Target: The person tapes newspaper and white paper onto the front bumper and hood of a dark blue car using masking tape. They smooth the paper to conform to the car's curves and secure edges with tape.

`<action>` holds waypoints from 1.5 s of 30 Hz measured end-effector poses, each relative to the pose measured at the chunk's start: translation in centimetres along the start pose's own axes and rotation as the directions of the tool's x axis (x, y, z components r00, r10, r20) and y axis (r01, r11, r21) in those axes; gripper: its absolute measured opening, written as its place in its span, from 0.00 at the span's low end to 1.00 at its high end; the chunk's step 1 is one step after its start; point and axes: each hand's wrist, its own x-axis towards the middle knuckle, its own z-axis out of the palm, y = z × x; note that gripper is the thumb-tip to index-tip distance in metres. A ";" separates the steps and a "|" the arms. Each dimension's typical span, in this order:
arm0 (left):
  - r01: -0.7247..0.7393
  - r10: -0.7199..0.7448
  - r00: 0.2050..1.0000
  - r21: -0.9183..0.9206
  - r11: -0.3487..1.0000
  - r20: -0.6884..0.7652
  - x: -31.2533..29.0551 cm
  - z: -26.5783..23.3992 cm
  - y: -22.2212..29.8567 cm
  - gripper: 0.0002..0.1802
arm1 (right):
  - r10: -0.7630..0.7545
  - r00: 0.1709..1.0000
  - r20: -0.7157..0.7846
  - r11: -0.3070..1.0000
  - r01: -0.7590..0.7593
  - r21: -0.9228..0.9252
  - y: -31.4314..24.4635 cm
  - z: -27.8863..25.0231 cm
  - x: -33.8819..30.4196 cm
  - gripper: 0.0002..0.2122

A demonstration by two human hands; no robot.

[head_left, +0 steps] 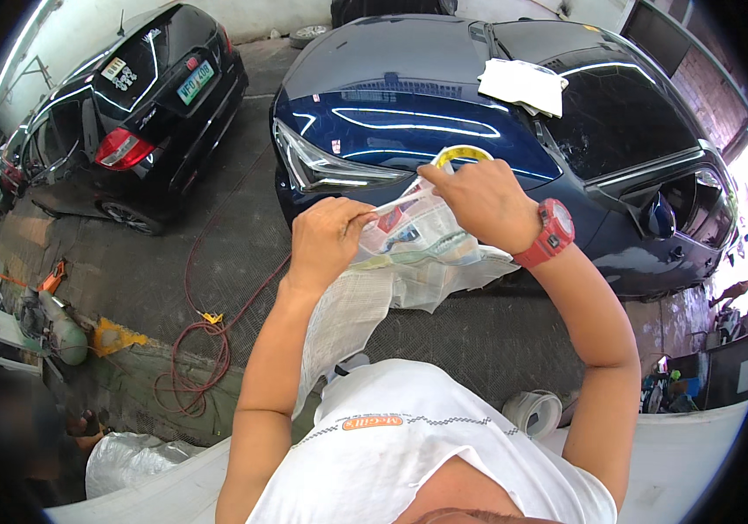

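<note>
A sheet of newspaper (426,240) hangs between my hands, its lower part draping down in front of my white shirt. My left hand (326,240) pinches the sheet's upper left edge, where a pale strip runs toward the right hand. In my right hand (492,201), which wears a red watch, is a roll of tape (461,155) with a yellow inner ring, held at the sheet's upper right. The right fingertips are partly hidden behind the hand. Just beyond both hands stands a dark blue car (391,96), its headlight (330,162) facing left.
White folded paper (522,86) lies near the blue car's windshield. A black car (147,96) stands at the far left. A red hose (195,349) coils on the floor near a green tank (64,332). A clear plastic container (533,412) sits at my lower right.
</note>
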 end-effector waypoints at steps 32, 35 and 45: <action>0.221 -0.199 0.905 -0.017 0.975 0.376 -18.6 -8.2 -18.5 0.17 | 0.520 0.854 -0.014 0.594 -0.349 0.724 -23.2 13.4 5.6 0.26; 0.190 -0.152 0.898 -0.053 0.980 0.413 -17.5 -5.4 -17.2 0.21 | 0.214 0.973 0.085 0.819 -0.226 0.528 -24.4 13.2 8.2 0.22; 0.142 -0.170 0.965 0.146 0.979 0.202 -20.8 -2.6 -14.4 0.39 | 0.078 0.984 0.159 0.805 -0.156 0.572 -22.9 17.4 6.5 0.07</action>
